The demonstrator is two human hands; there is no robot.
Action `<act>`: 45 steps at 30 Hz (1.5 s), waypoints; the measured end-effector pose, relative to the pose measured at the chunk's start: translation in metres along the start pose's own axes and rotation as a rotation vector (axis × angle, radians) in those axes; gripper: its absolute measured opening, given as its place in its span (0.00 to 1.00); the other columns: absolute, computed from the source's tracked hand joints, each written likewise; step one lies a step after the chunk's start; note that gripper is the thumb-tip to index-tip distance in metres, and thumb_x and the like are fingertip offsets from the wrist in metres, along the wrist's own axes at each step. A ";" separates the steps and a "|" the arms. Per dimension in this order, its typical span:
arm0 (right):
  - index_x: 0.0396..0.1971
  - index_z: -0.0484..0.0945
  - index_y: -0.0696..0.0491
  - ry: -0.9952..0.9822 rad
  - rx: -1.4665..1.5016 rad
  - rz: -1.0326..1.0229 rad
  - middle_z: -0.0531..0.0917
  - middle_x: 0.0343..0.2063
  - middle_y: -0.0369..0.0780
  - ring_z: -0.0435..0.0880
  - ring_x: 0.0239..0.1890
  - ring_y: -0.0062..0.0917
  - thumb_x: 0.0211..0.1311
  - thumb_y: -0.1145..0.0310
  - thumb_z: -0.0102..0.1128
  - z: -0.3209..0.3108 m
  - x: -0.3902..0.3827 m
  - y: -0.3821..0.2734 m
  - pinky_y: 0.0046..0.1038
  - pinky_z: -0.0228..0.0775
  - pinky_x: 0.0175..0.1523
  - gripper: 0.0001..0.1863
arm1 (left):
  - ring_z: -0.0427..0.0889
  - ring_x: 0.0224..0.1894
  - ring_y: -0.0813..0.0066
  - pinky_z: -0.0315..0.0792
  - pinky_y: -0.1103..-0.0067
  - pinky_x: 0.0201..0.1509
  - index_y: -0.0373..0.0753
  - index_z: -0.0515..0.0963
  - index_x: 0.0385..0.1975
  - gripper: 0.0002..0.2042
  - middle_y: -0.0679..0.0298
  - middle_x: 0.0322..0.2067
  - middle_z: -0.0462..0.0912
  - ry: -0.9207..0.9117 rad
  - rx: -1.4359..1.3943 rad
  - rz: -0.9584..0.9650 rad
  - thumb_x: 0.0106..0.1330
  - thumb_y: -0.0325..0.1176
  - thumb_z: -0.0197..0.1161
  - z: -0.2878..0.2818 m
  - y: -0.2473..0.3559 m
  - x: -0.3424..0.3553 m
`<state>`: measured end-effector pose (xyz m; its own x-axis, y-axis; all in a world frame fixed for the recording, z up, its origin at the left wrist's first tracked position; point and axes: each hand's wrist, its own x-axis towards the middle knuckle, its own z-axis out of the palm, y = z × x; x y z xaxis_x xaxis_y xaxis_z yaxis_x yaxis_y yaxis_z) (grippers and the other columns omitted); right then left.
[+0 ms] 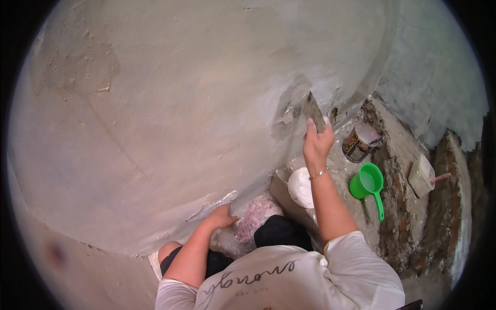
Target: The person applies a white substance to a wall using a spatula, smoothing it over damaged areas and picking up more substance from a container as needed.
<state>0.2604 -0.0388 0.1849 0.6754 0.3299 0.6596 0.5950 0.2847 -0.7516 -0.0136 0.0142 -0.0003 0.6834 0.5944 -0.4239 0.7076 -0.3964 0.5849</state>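
Clamping a flat metal scraper (313, 108) in the right hand (319, 142), up and left of the green jug (357, 191), blade over a flaked patch (289, 111) of wall (181, 103); cannot tell whether touching. Holding the left hand (219, 217) low by the wall, well left of the jug, near a pinkish-white bundle (256, 219); cannot tell whether gripping anything. Crowding the right forearm (333, 206): just above the jug, a tin (354, 148); left of it, a partly hidden white rounded thing (298, 188); right of it, rough steps (400, 212) bearing a pale box (420, 174) with reddish handle (442, 176).
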 end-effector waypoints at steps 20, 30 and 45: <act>0.41 0.78 0.56 -0.106 -0.076 -0.278 0.79 0.34 0.45 0.76 0.39 0.36 0.47 0.81 0.55 -0.017 -0.004 0.012 0.30 0.66 0.47 0.17 | 0.68 0.57 0.53 0.61 0.71 0.61 0.27 0.65 0.54 0.34 0.43 0.53 0.69 -0.022 0.022 -0.014 0.54 0.48 0.62 -0.001 0.006 -0.005; 0.40 0.78 0.57 -0.299 -0.329 -0.673 0.79 0.35 0.45 0.74 0.40 0.39 0.37 0.84 0.52 0.004 -0.033 0.003 0.33 0.66 0.47 0.23 | 0.69 0.56 0.52 0.62 0.71 0.60 0.27 0.66 0.53 0.34 0.43 0.52 0.70 0.008 0.029 -0.007 0.53 0.48 0.62 0.000 0.004 -0.005; 0.54 0.63 0.63 -0.132 -0.702 -0.502 0.69 0.45 0.51 0.67 0.49 0.44 0.40 0.82 0.52 0.041 -0.050 0.060 0.40 0.63 0.51 0.33 | 0.74 0.49 0.49 0.66 0.68 0.54 0.27 0.72 0.45 0.28 0.41 0.45 0.74 0.060 0.021 0.042 0.52 0.46 0.64 0.003 0.004 -0.001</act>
<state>0.2443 -0.0018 0.1069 0.2311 0.4280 0.8737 0.9690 -0.1813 -0.1675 -0.0107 0.0096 0.0008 0.7008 0.6175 -0.3571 0.6828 -0.4359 0.5863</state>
